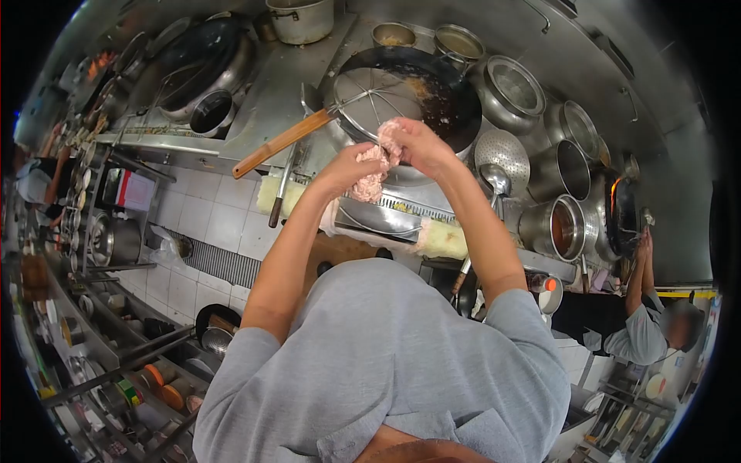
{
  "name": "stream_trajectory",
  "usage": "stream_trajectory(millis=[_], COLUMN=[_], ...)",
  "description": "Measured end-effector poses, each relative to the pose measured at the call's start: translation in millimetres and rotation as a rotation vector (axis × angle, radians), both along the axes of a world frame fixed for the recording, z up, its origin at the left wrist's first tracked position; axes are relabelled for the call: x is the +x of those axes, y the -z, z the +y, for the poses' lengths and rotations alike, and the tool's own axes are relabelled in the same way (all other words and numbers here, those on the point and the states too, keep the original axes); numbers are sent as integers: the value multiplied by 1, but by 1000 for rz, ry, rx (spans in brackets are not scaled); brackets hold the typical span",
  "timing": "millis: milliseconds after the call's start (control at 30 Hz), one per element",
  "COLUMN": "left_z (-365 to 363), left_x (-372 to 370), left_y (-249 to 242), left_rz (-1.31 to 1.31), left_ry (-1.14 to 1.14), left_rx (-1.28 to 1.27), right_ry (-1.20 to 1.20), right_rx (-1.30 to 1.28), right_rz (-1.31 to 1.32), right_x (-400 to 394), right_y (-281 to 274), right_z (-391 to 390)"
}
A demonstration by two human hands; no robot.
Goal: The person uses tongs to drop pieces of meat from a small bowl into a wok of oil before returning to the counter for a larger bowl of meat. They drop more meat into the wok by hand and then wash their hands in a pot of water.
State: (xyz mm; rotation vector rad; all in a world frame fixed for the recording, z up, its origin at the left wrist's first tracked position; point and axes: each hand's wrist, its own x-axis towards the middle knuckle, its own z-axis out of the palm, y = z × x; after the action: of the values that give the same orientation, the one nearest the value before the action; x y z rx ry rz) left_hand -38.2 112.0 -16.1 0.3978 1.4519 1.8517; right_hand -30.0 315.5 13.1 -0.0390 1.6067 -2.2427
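Pale pink, lumpy stuff that looks like raw minced meat is in my left hand, whose fingers are closed around it. My right hand pinches a smaller clump of the same pink stuff, close beside the left one. Both hands are over the near edge of a large dark wok. Across the wok's left part lies a round strainer with a wooden handle pointing to the lower left.
Right of the wok are a perforated ladle, a metal ladle and several steel pots, one with reddish liquid. Another wok stands at the left. A co-worker is at the far right, another person at the far left.
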Motion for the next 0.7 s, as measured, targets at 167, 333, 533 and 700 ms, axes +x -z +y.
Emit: stream_trajectory(millis=[167,333,533,700], left_z=[1,-16,-62,-105], left_x=[0,5,20,32], left_y=[-17,6,26,52], left_rz=[57,-49,-250,-266], left_ry=[-17,-69,-377,-501], left_rx=[-69,-15,123,188], right_ry=[256,381,382,349], right_rx=[-221,-437,-393,-502], right_rz=[-85,110,-24,-140], right_x=[-5,-40,-42,-67], right_y=[2,40,62,105], right_z=[31,112,163,210])
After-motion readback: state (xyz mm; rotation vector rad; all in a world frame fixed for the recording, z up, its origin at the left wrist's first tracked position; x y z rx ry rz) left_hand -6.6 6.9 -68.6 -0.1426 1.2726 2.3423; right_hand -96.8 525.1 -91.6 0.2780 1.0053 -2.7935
